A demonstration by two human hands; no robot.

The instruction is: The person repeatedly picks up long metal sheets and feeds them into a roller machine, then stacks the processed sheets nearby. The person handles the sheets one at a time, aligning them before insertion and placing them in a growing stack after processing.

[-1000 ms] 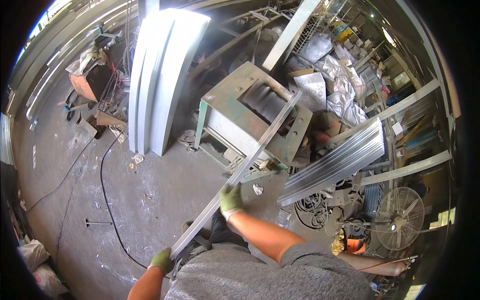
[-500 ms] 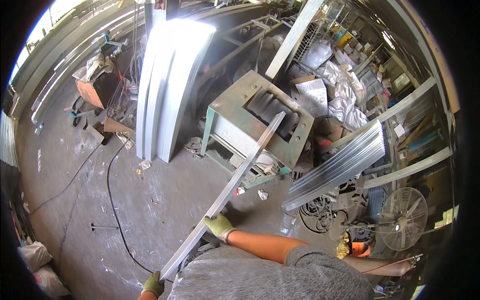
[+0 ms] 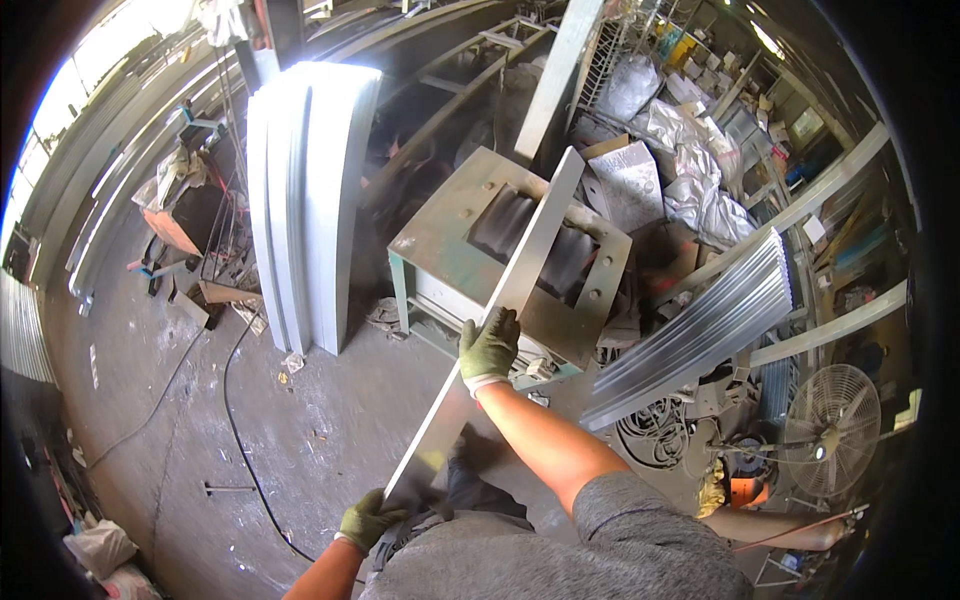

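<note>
A long silvery metal bar [image 3: 538,245] slants from near my body up across the top of a worn green machine [image 3: 440,245]. Its far end lies over the machine's opening, where a dark ribbed roller [image 3: 500,222] shows on both sides of it. My right hand [image 3: 490,345] is on the bar about midway along, thumb at the left edge and fingers laid over its face. At the near end, my left hand [image 3: 368,520] is closed round the bar, its fingers partly hidden. Both hands wear greenish work gloves.
Tall bright metal profiles [image 3: 300,200] stand left of the machine. A stack of ribbed metal lengths [image 3: 700,335] leans at the right, near coiled cables [image 3: 650,430] and a round fan [image 3: 832,430]. A black cable [image 3: 232,405] crosses the floor. Silvery sacks [image 3: 690,150] lie behind the machine.
The bar has moved farther over the machine and turned to show a broader face. My right hand has moved forward and up; my left hand has come up and to the right.
</note>
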